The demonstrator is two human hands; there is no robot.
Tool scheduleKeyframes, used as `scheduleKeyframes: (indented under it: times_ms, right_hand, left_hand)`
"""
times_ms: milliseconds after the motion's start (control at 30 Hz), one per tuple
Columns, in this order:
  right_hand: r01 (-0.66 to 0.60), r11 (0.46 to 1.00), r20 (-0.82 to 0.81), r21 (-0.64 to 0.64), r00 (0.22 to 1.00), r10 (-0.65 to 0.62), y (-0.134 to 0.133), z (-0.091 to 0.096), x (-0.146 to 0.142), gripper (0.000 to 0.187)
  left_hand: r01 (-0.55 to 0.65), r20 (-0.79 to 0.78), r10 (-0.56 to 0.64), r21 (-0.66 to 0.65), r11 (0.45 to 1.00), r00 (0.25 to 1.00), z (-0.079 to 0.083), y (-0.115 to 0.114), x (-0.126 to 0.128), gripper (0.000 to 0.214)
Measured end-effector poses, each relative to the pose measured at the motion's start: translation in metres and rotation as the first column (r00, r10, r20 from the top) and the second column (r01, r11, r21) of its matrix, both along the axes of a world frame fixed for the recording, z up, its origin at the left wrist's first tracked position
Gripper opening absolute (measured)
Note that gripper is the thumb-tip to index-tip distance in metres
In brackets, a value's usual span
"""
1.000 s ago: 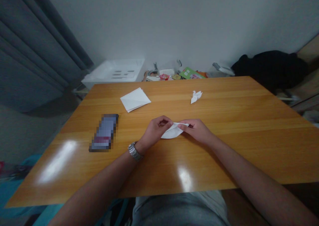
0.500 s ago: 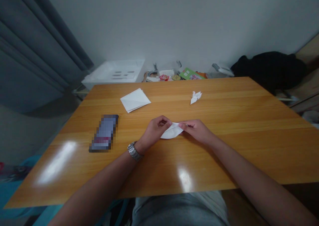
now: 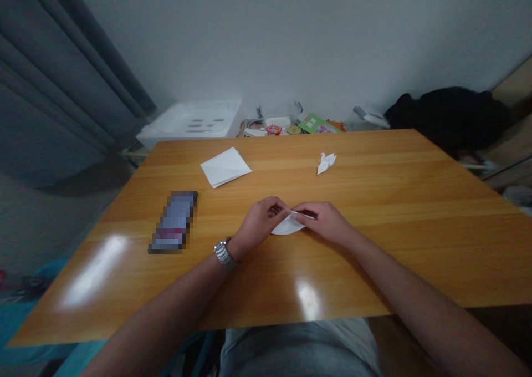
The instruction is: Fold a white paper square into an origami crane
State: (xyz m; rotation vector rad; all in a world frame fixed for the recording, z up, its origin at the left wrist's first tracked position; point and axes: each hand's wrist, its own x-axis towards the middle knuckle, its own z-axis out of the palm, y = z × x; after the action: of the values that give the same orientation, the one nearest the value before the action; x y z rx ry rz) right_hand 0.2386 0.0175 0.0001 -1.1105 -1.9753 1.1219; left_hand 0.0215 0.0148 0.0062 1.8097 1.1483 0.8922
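Seen from my remote station, left to right across the bench [image 3: 415, 244], I am tracking these items. A pixelated phone [image 3: 173, 222] is lying well left of the folded white paper [image 3: 287, 225]. A stack of white paper squares [image 3: 225, 167] is resting beyond the paper and to its left. The left hand [image 3: 260, 222], wearing a steel wristwatch [image 3: 224, 255], is pinching the paper's left end. The paper is bowing between both hands, near the bench's middle. The right hand [image 3: 322, 222] is pinching its right end. An origami crane [image 3: 326, 163] is standing beyond the paper, slightly right.
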Motion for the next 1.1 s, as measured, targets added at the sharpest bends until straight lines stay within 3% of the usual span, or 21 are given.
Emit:
scheduleKeyframes:
  times_ms: [167, 333, 467, 567, 800, 1100]
  right_hand:
    - [0.048, 0.997, 0.074, 0.060, 0.996, -0.052, -0.0017, 0.0010, -0.0015, 0.030]
    - [0.105, 0.994, 0.051, 0.039, 0.993, -0.107, -0.0005, 0.0014, -0.0007, 0.031]
    - [0.164, 0.986, 0.003, 0.002, 0.986, -0.164, 0.0033, 0.0010, 0.0041, 0.032]
    - [0.192, 0.980, -0.064, -0.050, 0.979, -0.195, 0.0062, 0.0012, 0.0071, 0.033]
    - [0.122, 0.990, -0.125, -0.077, 0.984, -0.131, 0.0063, -0.0002, 0.0044, 0.027]
    - [0.037, 0.984, -0.149, -0.175, 0.987, -0.063, 0.0011, 0.0012, -0.0004, 0.030]
  left_hand:
    - [-0.020, -0.010, 0.020, -0.009, 1.000, 1.000, -0.0006, 0.0004, 0.0012, 0.025]
    - [0.000, 0.049, 0.001, -0.010, 1.000, 0.999, -0.0018, -0.0019, 0.0029, 0.027]
    - [0.040, 0.083, -0.038, -0.019, 0.999, 0.996, -0.0001, -0.0045, 0.0028, 0.043]
    - [0.024, 0.101, -0.025, 0.005, 1.000, 0.995, 0.0011, -0.0027, 0.0011, 0.035]
    - [-0.083, 0.062, 0.079, 0.070, 0.994, 0.995, 0.0030, 0.0042, -0.0038, 0.018]
    - [0.027, 0.050, -0.028, 0.026, 0.999, 0.998, -0.0045, 0.0036, -0.0033, 0.020]
